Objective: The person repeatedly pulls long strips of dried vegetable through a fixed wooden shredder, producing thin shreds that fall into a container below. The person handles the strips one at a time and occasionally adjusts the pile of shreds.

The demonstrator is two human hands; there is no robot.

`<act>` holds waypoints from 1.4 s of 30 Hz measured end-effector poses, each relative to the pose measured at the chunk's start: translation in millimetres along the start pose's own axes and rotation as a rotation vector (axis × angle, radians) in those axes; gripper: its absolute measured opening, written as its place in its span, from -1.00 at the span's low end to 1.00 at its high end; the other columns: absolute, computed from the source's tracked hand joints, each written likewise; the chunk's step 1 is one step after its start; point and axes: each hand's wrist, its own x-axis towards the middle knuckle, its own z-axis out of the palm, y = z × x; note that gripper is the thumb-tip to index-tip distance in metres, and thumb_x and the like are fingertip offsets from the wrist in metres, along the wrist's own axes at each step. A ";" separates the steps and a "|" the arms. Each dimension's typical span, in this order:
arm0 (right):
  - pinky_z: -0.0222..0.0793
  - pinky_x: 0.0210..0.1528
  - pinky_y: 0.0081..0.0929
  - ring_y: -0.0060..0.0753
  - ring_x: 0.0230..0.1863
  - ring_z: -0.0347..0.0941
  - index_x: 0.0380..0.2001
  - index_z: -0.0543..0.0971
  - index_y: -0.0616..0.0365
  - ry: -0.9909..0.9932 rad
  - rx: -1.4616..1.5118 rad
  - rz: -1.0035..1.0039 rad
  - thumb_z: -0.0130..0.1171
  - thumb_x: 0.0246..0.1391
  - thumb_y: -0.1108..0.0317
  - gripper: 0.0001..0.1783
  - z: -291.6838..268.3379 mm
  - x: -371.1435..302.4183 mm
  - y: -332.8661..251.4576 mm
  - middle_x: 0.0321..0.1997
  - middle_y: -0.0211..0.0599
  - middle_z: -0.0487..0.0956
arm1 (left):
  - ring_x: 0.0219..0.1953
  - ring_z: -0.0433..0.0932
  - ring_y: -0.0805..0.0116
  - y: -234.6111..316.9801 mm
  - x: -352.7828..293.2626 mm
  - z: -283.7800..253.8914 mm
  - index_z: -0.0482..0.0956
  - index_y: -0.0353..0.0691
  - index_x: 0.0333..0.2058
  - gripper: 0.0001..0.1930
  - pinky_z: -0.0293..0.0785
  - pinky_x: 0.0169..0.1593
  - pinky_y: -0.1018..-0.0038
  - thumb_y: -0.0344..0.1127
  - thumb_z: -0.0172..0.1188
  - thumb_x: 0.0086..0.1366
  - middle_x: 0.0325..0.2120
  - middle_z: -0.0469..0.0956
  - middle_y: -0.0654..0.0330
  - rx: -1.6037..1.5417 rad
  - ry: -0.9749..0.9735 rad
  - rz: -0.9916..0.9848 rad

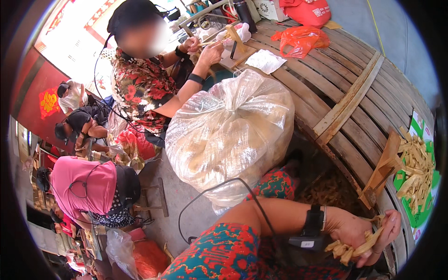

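Observation:
At the lower right, my left hand (pixel 351 227), with a black band on its wrist, is closed round a bundle of pale tan dried strips (pixel 343 251). Close against it, my right hand (pixel 386 232) pinches the same strips, its fingers bent over them. The strips look flat and crinkled; their exact kind cannot be made out. Just beyond my hands stands a small wooden stand (pixel 383 170) on the slatted bench. A heap of similar tan strips (pixel 415 170) lies to the right on a green and white sheet (pixel 428 126).
A large tied clear plastic sack (pixel 228 135) bulges beside the slatted wooden bench (pixel 322 79). Across it, a co-worker (pixel 144 88) handles thin strips at another wooden stand (pixel 238 44). An orange bag (pixel 301 39) lies on the bench. A black cable (pixel 186 210) loops near my left arm.

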 end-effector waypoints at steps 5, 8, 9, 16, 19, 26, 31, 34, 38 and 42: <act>0.24 -0.54 -0.63 -0.61 -0.52 0.33 -0.30 0.42 0.14 0.010 0.436 0.591 -0.05 0.22 0.11 -0.70 8.2 9.1 7.2 -0.49 -0.47 0.41 | -0.41 0.56 0.03 9.3 0.2 -29.5 0.59 -0.19 -0.51 -0.85 0.45 -0.39 0.31 -0.26 0.26 -0.01 -0.52 0.56 0.11 1.005 0.492 0.338; 0.34 -0.57 -0.60 -0.56 -0.51 0.41 -0.12 0.41 0.10 -0.457 0.815 0.811 -0.01 0.19 0.01 -0.61 14.7 5.8 11.7 -0.36 -0.44 0.48 | -0.44 0.52 0.07 -5.5 3.2 -42.3 0.49 -0.15 -0.65 -0.83 0.45 -0.44 0.20 -0.23 0.26 -0.22 -0.55 0.44 0.17 1.325 0.562 0.592; 0.35 -0.54 -0.60 -0.57 -0.50 0.41 -0.11 0.40 0.10 -0.307 0.758 0.848 0.00 0.19 0.01 -0.60 16.1 4.0 13.2 -0.34 -0.44 0.48 | -0.44 0.51 0.08 -11.2 3.9 -43.0 0.47 -0.15 -0.65 -0.81 0.44 -0.45 0.21 -0.21 0.26 -0.22 -0.55 0.41 0.17 1.344 0.600 0.669; 0.31 -0.40 -0.68 -0.67 -0.45 0.37 -0.17 0.47 0.17 0.094 0.542 0.293 0.05 0.22 0.18 -0.72 44.1 4.6 18.5 -0.34 -0.44 0.49 | -0.41 0.56 0.15 -14.4 4.7 -39.4 0.55 -0.20 -0.56 -0.78 0.49 -0.43 0.30 -0.20 0.29 -0.16 -0.39 0.55 0.15 1.404 0.837 0.336; 0.32 -0.40 -0.62 -0.65 -0.46 0.36 -0.26 0.53 0.22 -0.053 0.127 0.225 0.05 0.23 0.32 -0.81 34.2 2.4 -1.1 -0.46 -0.47 0.50 | -0.38 0.61 0.16 -9.4 -1.2 -43.9 0.62 -0.22 -0.43 -0.78 0.53 -0.41 0.32 -0.26 0.27 -0.09 -0.28 0.62 0.12 1.283 0.688 0.070; 0.29 -0.52 -0.43 -0.42 -0.59 0.39 -0.33 0.52 0.21 -0.258 -0.275 0.036 0.02 0.22 0.28 -0.79 38.4 6.8 -9.8 -0.59 -0.17 0.42 | -0.28 0.58 0.05 -10.5 -1.2 -43.5 0.56 -0.23 -0.35 -0.84 0.54 -0.28 0.32 -0.49 0.14 0.03 -0.17 0.57 0.11 1.344 0.623 0.190; 0.06 -0.63 -0.61 -0.61 -0.69 0.12 -0.41 0.49 0.18 -0.400 0.649 0.633 -0.05 0.29 0.09 -0.62 29.0 5.7 -10.7 -0.61 -0.45 0.40 | -0.18 0.53 0.30 19.9 -7.1 -39.9 0.55 -0.39 -0.38 -0.95 0.42 -0.06 0.47 -0.54 0.19 0.15 -0.26 0.54 0.12 0.547 0.574 0.374; -0.11 -0.64 -0.71 -0.77 -0.68 -0.01 -0.43 0.48 0.20 -0.566 1.031 0.597 0.03 0.26 0.03 -0.58 19.7 3.3 -11.9 -0.61 -0.52 0.33 | -0.16 0.49 0.37 33.0 -18.6 -32.9 0.57 -0.40 -0.40 -0.93 0.39 -0.04 0.48 -0.51 0.16 0.20 -0.24 0.55 0.12 0.245 0.605 0.380; -0.17 -0.65 -0.72 -0.80 -0.70 -0.03 -0.46 0.46 0.17 -0.343 0.859 0.599 0.11 0.22 0.09 -0.65 13.2 3.8 -10.7 -0.68 -0.61 0.22 | -0.15 0.48 0.38 34.8 -21.3 -33.2 0.58 -0.39 -0.39 -0.89 0.39 -0.04 0.49 -0.44 0.19 0.23 -0.24 0.56 0.10 0.495 0.651 0.355; -0.19 -0.67 -0.70 -0.82 -0.73 -0.05 -0.46 0.46 0.17 -0.369 1.005 0.684 0.08 0.24 0.12 -0.66 20.1 9.5 -11.5 -0.72 -0.67 0.17 | -0.30 0.52 0.49 36.5 -17.8 -45.7 0.54 -0.31 -0.10 -0.66 0.46 -0.18 0.55 -0.27 0.30 0.21 -0.34 0.59 0.21 0.189 0.783 0.103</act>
